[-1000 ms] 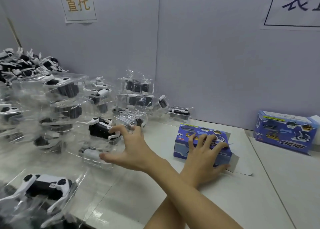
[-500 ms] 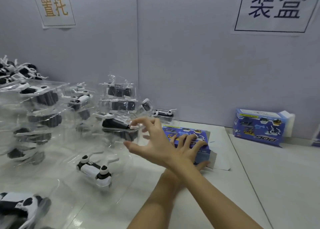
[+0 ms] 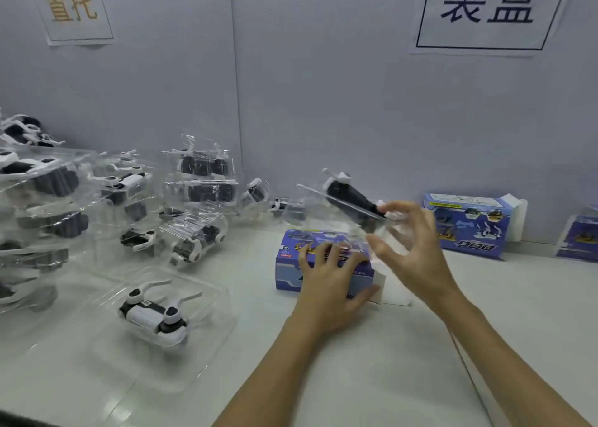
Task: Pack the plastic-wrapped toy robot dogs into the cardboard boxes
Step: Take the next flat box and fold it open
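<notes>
Though tilted, wrapped toy dog [image 3: 351, 197] between right hand [image 3: 412, 258] fingers [image 3: 393, 207].

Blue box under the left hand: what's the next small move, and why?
Probably swing the wrapped toy dog down to the box's right end. The right hand pinches its plastic tray, tilted, above the blue box. The left hand presses the box flat on the table, and a white flap lies open at that end.
</notes>
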Available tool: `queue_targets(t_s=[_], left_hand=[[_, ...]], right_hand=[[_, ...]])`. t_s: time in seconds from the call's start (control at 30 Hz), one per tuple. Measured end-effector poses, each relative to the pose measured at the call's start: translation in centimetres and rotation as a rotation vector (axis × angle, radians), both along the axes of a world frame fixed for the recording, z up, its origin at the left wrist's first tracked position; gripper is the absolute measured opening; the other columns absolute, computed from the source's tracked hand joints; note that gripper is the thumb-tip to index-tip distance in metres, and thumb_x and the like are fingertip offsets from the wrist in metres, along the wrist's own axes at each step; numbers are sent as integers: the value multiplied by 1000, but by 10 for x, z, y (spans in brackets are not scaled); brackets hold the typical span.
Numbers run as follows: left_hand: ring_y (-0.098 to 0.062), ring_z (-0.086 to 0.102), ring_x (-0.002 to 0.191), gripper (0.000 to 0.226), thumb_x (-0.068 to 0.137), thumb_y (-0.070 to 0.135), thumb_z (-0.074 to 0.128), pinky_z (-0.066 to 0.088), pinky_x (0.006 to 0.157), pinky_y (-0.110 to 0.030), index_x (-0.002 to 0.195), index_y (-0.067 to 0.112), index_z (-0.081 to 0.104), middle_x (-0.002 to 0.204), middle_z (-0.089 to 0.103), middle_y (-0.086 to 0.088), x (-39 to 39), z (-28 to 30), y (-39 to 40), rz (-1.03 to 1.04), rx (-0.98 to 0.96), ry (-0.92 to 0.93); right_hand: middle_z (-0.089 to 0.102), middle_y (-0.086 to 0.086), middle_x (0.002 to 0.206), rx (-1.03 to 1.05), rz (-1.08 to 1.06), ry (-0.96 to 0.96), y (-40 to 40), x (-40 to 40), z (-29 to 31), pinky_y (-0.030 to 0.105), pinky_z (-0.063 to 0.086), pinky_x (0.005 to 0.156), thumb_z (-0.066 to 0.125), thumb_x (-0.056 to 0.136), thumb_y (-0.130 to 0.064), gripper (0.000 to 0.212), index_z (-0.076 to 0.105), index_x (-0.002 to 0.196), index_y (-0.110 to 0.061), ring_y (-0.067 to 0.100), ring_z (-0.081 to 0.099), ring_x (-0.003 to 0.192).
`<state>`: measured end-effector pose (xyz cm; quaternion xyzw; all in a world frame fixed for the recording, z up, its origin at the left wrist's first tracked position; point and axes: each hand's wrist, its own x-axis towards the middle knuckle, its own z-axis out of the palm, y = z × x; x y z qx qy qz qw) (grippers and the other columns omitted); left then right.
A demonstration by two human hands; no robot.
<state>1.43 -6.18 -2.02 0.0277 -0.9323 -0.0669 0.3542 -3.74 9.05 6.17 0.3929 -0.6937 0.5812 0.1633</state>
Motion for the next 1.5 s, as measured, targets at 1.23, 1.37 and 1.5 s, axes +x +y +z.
queue_targets(t_s=[1.23,1.37,1.5], left_hand=[[-13,61,119,29,91,17,81,47,98,-23,119,13,78,133,69,-2,14,40,-61,166,935,534],[3,48,122,32,87,19,85,32,80,5,118,22,79,148,56,5,10,44,-50,51,1174,479],[-2,47,131,30,91,22,80,35,79,4,121,24,77,145,50,10,10,50,-32,-44,1202,401]], right_hand=[[34,4,140,242,-427,-246,57,-28,-63,32,35,111,90,75,-30,60,57,124,-36,16,42,132],[-16,12,170,747,-533,-66,39,-17,-67,61,-4,124,81,79,-60,104,21,161,-37,36,-15,158],[19,-4,172,494,-167,218,7,14,-70,41,11,130,68,89,-62,85,36,160,-27,10,12,160]])
